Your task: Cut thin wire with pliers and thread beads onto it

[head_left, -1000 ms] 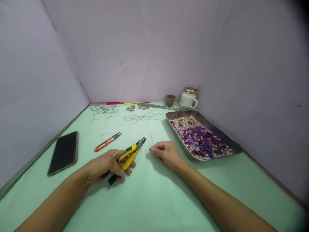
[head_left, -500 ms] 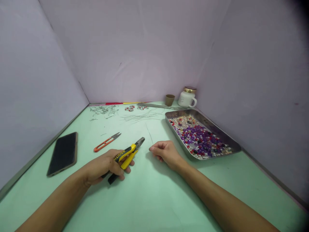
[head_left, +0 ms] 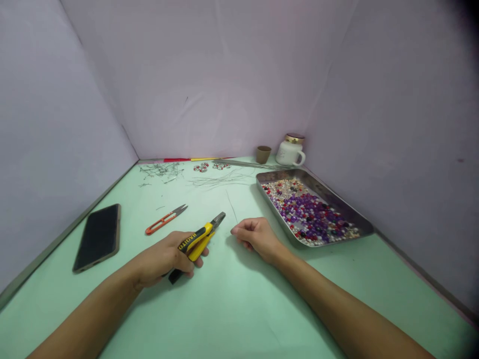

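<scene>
Lying at the far left of the green counter [head_left: 224, 314], a phone [head_left: 98, 237] rests apart from the work. Behind it is a tangle of short wire pieces [head_left: 162, 170], apparently already cut or twisted. Orange snips [head_left: 166, 219] lie unused, just beyond the left hand [head_left: 166, 257], which is wrapped around the handles of yellow-and-black pliers [head_left: 198, 244]; no wire can be made out in their jaws. Near the back wall sit two red-and-clear beaded pieces [head_left: 201, 167], which look finished or nearly so. Just in front of them, long loose wires [head_left: 220, 180] lie spread out, seemingly unworked. Right of the plier tips, a single thin wire [head_left: 231, 204] slants away from the right hand [head_left: 256, 238], its near end seemingly pinched between thumb and forefinger. No bead shows on it, so this piece looks barely begun. Farther right, past a small brown cup [head_left: 263, 155] and a lidded white mug [head_left: 290, 153], the metal tray [head_left: 337, 204] holds many unthreaded beads [head_left: 309, 212].
</scene>
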Available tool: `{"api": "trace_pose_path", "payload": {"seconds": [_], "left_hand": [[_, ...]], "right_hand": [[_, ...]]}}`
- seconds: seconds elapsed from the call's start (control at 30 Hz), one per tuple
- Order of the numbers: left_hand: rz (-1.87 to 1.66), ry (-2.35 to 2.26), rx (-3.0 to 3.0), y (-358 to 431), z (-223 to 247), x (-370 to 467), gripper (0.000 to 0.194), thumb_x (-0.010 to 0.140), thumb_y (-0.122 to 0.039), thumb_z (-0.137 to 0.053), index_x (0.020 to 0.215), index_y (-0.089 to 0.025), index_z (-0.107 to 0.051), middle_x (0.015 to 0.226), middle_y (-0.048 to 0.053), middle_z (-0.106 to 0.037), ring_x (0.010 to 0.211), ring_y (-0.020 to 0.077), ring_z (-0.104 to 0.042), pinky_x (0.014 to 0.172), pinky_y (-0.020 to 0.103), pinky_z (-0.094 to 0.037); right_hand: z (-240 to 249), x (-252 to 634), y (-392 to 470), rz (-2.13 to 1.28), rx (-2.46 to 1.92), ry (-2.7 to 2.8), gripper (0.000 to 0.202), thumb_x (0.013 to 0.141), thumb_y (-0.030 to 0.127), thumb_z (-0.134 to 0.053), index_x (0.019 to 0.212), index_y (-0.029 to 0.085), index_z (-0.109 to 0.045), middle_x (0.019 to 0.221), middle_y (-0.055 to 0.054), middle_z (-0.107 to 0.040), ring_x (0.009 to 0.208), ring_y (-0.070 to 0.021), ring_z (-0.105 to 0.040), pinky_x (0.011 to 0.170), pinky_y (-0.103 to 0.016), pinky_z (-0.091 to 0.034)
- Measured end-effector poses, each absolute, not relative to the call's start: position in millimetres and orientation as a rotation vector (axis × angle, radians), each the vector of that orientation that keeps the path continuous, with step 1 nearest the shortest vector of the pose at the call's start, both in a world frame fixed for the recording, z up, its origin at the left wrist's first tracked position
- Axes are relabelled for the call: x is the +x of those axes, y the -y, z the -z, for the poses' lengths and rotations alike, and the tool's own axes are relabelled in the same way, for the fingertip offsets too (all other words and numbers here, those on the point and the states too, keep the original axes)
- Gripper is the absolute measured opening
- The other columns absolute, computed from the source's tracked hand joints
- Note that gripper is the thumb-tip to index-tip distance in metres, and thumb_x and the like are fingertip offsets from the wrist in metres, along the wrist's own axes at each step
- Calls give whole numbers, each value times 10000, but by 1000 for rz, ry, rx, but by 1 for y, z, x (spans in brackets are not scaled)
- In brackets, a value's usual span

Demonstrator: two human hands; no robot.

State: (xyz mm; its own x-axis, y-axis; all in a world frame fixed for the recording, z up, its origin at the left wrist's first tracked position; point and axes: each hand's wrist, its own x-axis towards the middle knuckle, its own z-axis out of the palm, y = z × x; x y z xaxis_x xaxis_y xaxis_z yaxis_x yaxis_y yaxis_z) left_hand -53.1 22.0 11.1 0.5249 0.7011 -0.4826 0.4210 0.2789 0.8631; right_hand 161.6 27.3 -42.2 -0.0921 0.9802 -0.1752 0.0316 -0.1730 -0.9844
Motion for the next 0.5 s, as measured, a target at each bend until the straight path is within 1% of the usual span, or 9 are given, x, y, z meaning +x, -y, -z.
{"api": "trace_pose_path", "payload": {"seconds": [0.1,0.3,0.43,0.5], "left_hand": [[-246,-1104,1395,-21,-11,-51,268,570,-110,-518,828,-171,-554,763,22,-572,729,169,-507,596,260,-400],[-256,-1095,1467,-20,-13,-52,201,604,-149,-516,800,-169,-560,628,-25,-495,545,106,-428,502,225,-326],[-213,-1032,1393,-23,-19,-58,222,600,-149,-512,818,-150,-553,680,-2,-500,550,109,-428,483,223,-314],[-193,-1067,1498,-24,-22,-59,190,594,-144,-515,780,-159,-547,642,-20,-471,545,103,-403,482,217,-297]], "right_hand": [[41,161,-27,-1403,-1315,1197,119,596,251,-601,557,141,-574,439,37,-506,351,-52,-361,330,-182,-266],[42,163,-28,-1441,-1288,1198,137,583,273,-607,561,144,-566,444,36,-506,356,-53,-366,335,-181,-269],[41,165,-28,-1424,-1272,1291,137,602,276,-590,564,148,-563,449,38,-503,359,-54,-358,347,-184,-268],[41,165,-28,-1388,-1308,1344,133,614,261,-576,543,151,-552,431,44,-483,352,-53,-345,348,-185,-253]]}}
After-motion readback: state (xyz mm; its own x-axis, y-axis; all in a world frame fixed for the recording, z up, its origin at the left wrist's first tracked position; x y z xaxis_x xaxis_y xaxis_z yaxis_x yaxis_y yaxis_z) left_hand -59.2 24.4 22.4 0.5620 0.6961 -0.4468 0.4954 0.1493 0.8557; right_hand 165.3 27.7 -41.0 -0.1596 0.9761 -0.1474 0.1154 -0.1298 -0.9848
